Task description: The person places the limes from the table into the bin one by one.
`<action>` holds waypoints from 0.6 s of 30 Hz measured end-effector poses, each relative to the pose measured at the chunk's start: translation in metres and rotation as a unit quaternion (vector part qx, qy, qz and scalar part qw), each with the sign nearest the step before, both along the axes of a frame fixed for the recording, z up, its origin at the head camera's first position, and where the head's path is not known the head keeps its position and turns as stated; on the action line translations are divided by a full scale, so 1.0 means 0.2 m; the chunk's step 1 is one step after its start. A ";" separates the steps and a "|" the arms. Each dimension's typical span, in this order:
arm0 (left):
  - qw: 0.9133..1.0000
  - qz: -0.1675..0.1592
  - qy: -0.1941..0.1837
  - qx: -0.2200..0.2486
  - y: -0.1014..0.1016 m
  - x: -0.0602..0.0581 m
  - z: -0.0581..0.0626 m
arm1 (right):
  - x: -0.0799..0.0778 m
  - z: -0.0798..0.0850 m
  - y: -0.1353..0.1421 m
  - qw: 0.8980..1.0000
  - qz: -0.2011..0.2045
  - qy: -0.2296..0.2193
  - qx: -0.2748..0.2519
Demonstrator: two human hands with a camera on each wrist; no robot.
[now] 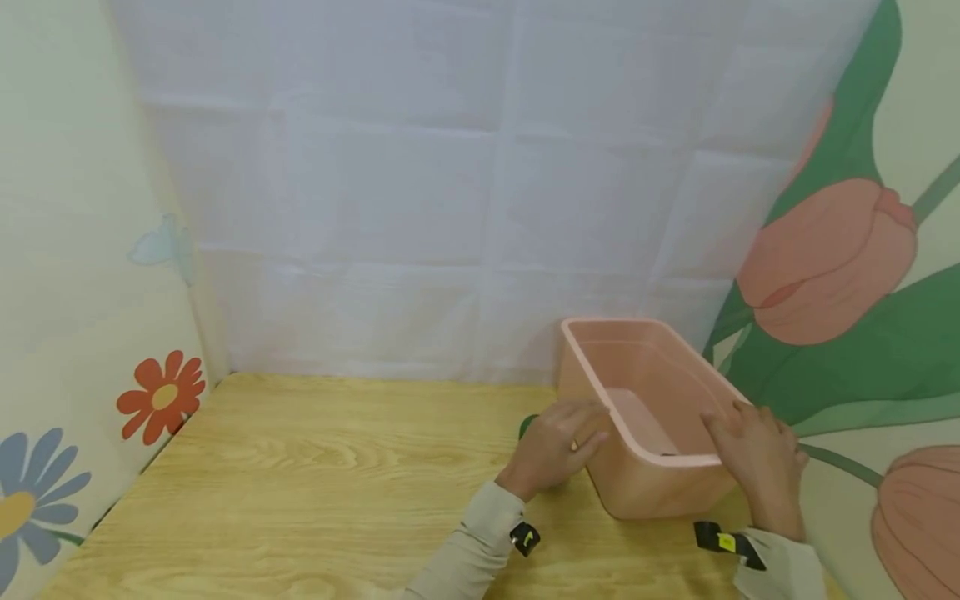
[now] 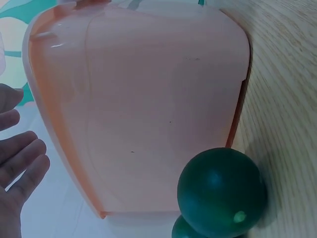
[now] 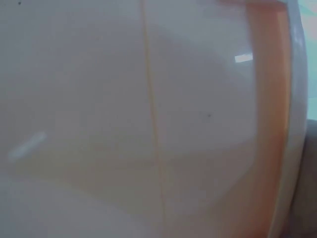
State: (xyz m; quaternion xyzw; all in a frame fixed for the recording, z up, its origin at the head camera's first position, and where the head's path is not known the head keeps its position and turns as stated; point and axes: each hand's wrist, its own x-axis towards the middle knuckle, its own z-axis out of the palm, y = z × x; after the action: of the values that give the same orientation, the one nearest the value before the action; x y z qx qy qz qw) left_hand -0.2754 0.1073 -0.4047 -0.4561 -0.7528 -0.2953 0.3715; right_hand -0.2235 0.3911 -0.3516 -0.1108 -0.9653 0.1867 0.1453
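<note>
A pink rectangular plastic bin (image 1: 652, 492) stands at the table's right side, its open top facing up. My left hand (image 1: 558, 442) is by its left rim, with fingers extended. In the left wrist view the fingers (image 2: 29, 168) are apart from the bin and hold nothing. My right hand (image 1: 761, 454) holds the near right corner of the rim, thumb over the inside and fingers over the right edge. The right wrist view is mostly filled by the bin's outer wall (image 3: 198, 124). Beside the bin sits a dark green ball (image 2: 220, 191), with another green round thing (image 2: 185, 229) behind it.
The wood-grain tabletop (image 1: 300, 483) extends left of the bin. A creased white sheet (image 1: 390, 192) hangs at the back. Panels with printed flowers (image 1: 832, 258) stand along both sides, the right one close to the bin and my right hand.
</note>
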 end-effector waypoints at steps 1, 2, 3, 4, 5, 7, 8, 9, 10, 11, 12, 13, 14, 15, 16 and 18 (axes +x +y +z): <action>1.000 0.000 -0.003 -0.002 0.00 0.00 0.00 | 0.00 0.00 0.00 1.000 0.000 0.001 0.000; 1.000 0.001 -0.006 -0.003 0.00 0.00 0.00 | 0.00 0.00 0.00 1.000 -0.001 0.001 0.000; 1.000 0.001 -0.008 -0.003 0.00 0.00 0.00 | 0.00 0.00 0.00 1.000 0.000 0.002 0.001; 1.000 0.001 -0.009 -0.003 0.00 0.01 0.00 | 0.00 0.00 0.00 1.000 0.000 0.003 0.002; 1.000 0.002 -0.009 -0.003 -0.01 0.01 -0.01 | 0.00 0.00 0.00 1.000 0.000 0.002 0.002; 1.000 0.004 -0.010 -0.002 -0.01 0.01 -0.01 | 0.00 0.00 0.00 1.000 0.000 0.001 0.003; 1.000 0.004 -0.009 -0.002 -0.01 0.01 -0.02 | 0.00 0.00 0.00 1.000 -0.001 -0.001 0.005; 1.000 0.005 -0.010 -0.002 -0.01 0.01 -0.02 | 0.00 0.00 0.00 1.000 0.000 -0.003 0.006; 1.000 0.006 -0.010 -0.002 -0.02 0.01 -0.03 | 0.00 0.00 0.00 1.000 -0.001 -0.006 0.005; 1.000 0.007 -0.009 -0.002 -0.02 0.01 -0.03 | -0.01 0.00 0.01 1.000 -0.001 -0.009 0.005; 1.000 0.007 -0.009 -0.002 -0.02 0.01 -0.03 | -0.01 0.00 0.01 1.000 -0.002 -0.009 0.005; 1.000 0.007 -0.009 -0.002 -0.02 0.01 -0.04 | -0.01 0.00 0.01 1.000 -0.002 -0.012 0.005; 1.000 0.008 -0.008 -0.003 -0.02 0.00 -0.04 | -0.01 0.00 0.01 1.000 -0.002 -0.013 0.004; 1.000 0.009 -0.007 -0.004 -0.02 0.00 -0.04 | -0.01 0.01 0.01 1.000 -0.001 -0.013 0.003; 1.000 0.009 -0.006 -0.005 -0.02 0.00 -0.03 | -0.01 0.01 0.01 1.000 -0.001 -0.013 0.003; 1.000 0.010 -0.007 -0.008 -0.02 -0.01 -0.03 | -0.01 0.01 0.01 1.000 0.000 -0.011 0.002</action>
State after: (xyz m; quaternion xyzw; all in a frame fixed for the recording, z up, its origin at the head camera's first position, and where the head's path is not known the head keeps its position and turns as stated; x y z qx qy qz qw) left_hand -0.2765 0.1030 -0.4112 -0.4490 -0.7626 -0.2889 0.3653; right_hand -0.2259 0.3925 -0.3500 -0.1126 -0.9672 0.1835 0.1344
